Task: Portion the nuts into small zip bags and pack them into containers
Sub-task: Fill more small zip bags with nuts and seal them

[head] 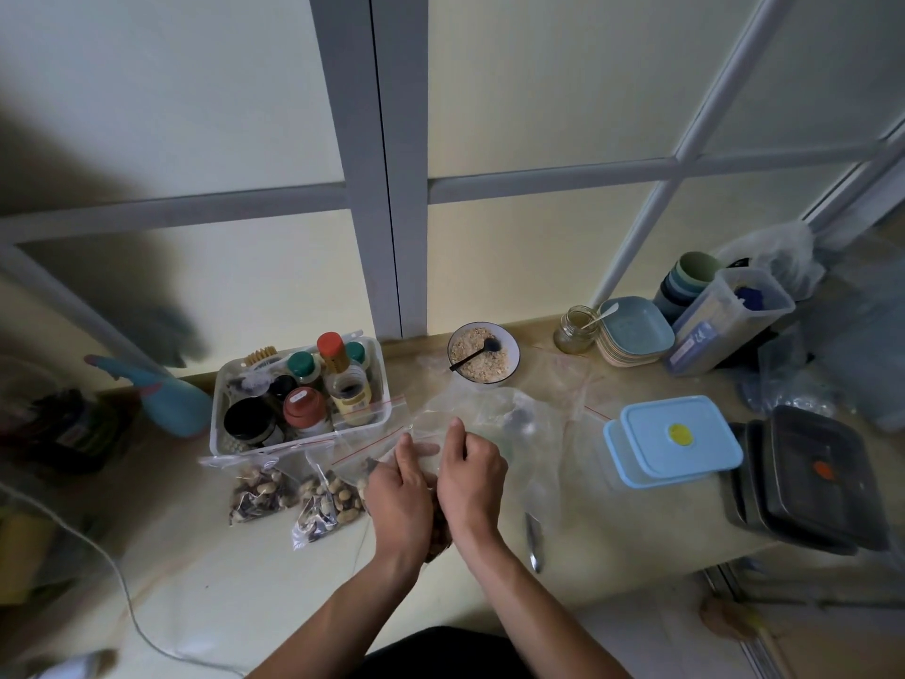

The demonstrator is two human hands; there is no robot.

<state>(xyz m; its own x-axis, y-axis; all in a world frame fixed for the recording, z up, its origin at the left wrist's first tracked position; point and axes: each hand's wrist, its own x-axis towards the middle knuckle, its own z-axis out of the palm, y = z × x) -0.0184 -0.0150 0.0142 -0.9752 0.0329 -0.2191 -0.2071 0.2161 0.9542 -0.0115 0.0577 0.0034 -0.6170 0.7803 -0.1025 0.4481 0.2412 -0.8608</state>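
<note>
Both hands meet mid-table over a clear zip bag (431,433) w/ red seal line. Left hand (399,487): fingers partly curled, index and thumb stretched fwd onto the plastic, seems to pinch the bag's near edge; grip itself half hidden. Right hand (472,475): fingers curled loosely inward, thumb up, holding the bag's other side; exact contact can't tell. Brown nuts (438,531) show in the gap under both palms. Just left of left fingers: two filled zip bags of mixed nuts, one (259,490) further out, one (328,499) nearer, lying flat. Beyond left fingertips: white bin of jars and bottles (294,399). Ahead of right fingertips: bowl of oats (484,352) w/ black spoon. Right of right hand, well apart: blue-lidded container (678,441), then stacked black trays (813,482). Metal spoon (534,539) lies near the right wrist. More empty clear bags (568,379) lie fwd-right.
</note>
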